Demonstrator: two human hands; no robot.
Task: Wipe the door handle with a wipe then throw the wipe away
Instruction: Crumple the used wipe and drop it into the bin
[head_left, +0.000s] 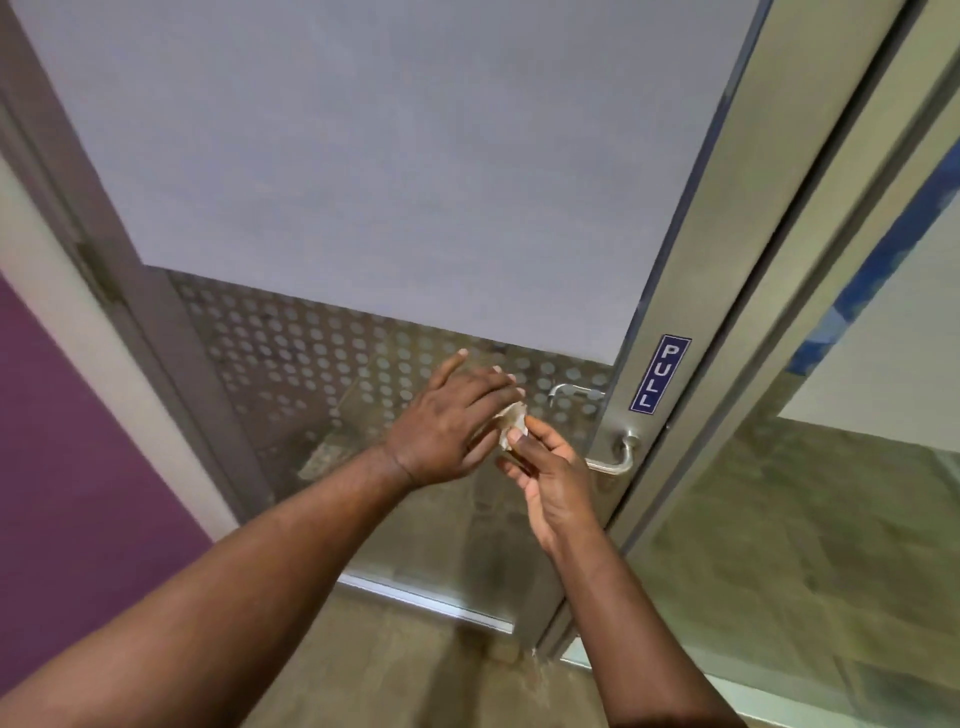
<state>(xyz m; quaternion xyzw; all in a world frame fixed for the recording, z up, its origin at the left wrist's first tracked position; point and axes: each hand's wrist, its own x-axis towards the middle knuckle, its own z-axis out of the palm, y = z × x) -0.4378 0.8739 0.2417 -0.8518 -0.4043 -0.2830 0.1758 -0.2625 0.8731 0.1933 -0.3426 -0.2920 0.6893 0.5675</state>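
A small crumpled white wipe (511, 423) sits between my two hands in front of the glass door. My right hand (550, 467) pinches it with thumb and fingers. My left hand (452, 421) lies over it with fingers spread, touching the wipe's left side; much of the wipe is hidden under it. The silver lever door handle (621, 460) is on the metal door frame just right of my right hand, partly covered by it. Neither hand touches the handle.
The door (395, 156) has a frosted upper pane and a dotted lower band. A blue PULL sign (660, 374) is fixed on the frame above the handle. A second handle (574, 392) shows through the glass. A purple wall (67, 467) stands at left, a glass panel (831, 519) at right.
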